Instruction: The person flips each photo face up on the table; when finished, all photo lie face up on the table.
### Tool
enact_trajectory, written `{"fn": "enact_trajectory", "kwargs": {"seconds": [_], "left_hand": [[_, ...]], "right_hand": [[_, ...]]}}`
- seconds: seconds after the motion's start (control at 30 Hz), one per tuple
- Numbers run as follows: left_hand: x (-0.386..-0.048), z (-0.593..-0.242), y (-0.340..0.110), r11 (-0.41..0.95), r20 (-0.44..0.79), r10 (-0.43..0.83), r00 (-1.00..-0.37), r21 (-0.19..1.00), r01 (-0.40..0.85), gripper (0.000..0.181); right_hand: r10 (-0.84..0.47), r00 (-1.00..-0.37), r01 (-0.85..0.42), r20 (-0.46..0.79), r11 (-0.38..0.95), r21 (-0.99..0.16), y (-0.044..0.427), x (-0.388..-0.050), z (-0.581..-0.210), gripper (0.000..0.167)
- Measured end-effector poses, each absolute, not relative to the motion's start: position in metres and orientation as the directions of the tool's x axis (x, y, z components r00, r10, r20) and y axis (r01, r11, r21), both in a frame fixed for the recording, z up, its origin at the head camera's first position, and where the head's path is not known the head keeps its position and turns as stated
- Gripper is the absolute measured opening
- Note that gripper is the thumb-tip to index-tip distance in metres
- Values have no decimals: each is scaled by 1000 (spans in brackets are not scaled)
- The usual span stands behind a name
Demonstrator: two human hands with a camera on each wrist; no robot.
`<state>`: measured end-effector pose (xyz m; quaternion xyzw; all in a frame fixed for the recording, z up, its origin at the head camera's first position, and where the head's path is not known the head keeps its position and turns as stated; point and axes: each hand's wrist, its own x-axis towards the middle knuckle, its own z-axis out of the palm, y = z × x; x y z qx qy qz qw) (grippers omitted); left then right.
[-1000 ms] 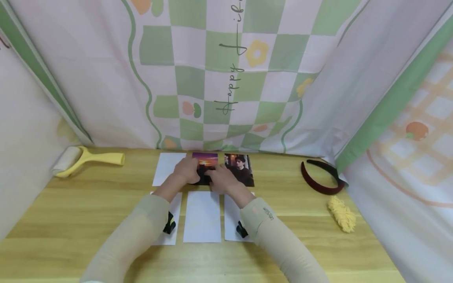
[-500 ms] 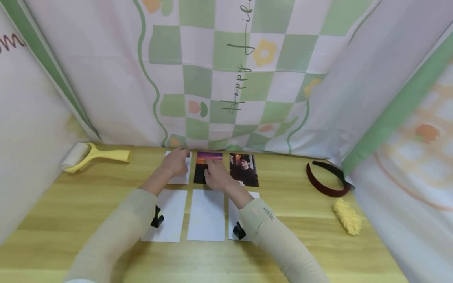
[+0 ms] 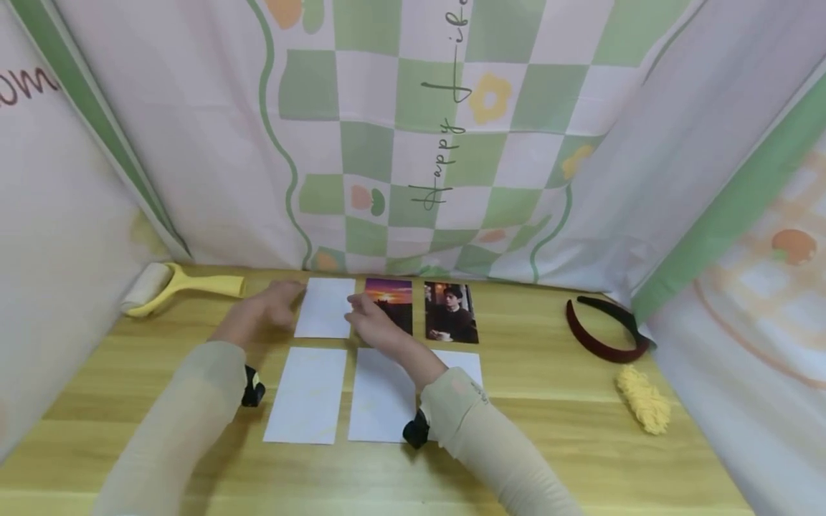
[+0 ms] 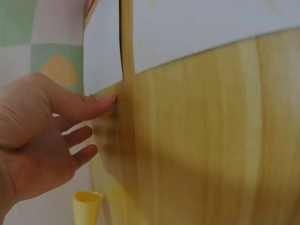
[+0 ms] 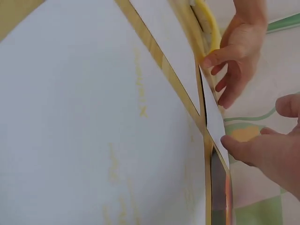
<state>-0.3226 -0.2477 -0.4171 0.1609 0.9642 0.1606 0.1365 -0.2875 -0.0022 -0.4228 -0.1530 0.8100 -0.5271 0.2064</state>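
A blank white card (image 3: pixel 325 308) lies face up at the left end of the back row. My left hand (image 3: pixel 271 304) hovers by its left edge, fingers loosely bent; in the left wrist view the thumb (image 4: pixel 96 105) is close to the card's edge, with nothing pinched. My right hand (image 3: pixel 381 322) is at the card's right edge, its fingertips near or touching it; contact is hard to tell. That hand partly covers a sunset photo (image 3: pixel 396 297). To the right lies a photo of a seated person (image 3: pixel 450 315).
In front lie white backs of a left card (image 3: pixel 306 394), a middle card (image 3: pixel 381 401) and a right card (image 3: pixel 464 365), partly hidden by my right arm. A lint roller (image 3: pixel 187 283) lies far left; a dark red headband (image 3: pixel 603 333) and yellow yarn (image 3: pixel 643 398) sit right. A curtain closes the back.
My left hand has moved left, from the sunset photo across the white card to its left side. My right hand has shifted left off the sunset photo's middle to the white card's right edge.
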Motion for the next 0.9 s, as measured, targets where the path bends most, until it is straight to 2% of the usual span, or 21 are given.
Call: {"fn": "enact_trajectory", "kwargs": {"seconds": [0.1, 0.27, 0.47, 0.77, 0.9], "left_hand": [[-320, -417, -250, 904, -255, 338, -906, 357, 237, 99], [-320, -416, -250, 907, -281, 318, -905, 367, 205, 100], [-318, -415, -250, 922, -315, 294, -902, 344, 180, 90], [-316, -415, -247, 930, -313, 277, -909, 325, 171, 86], [-316, -417, -248, 926, -307, 281, -909, 336, 173, 86]], "right_hand": [[-471, -854, 41, -223, 365, -930, -2, -289, -422, 58], [-474, -847, 79, -239, 334, -939, -4, -290, -422, 58], [-478, -839, 137, -261, 279, -951, -7, -291, -422, 56], [-472, -834, 168, -284, 274, -947, -9, -291, -423, 58], [-455, -838, 239, -300, 189, -952, -12, -291, -424, 58]]}}
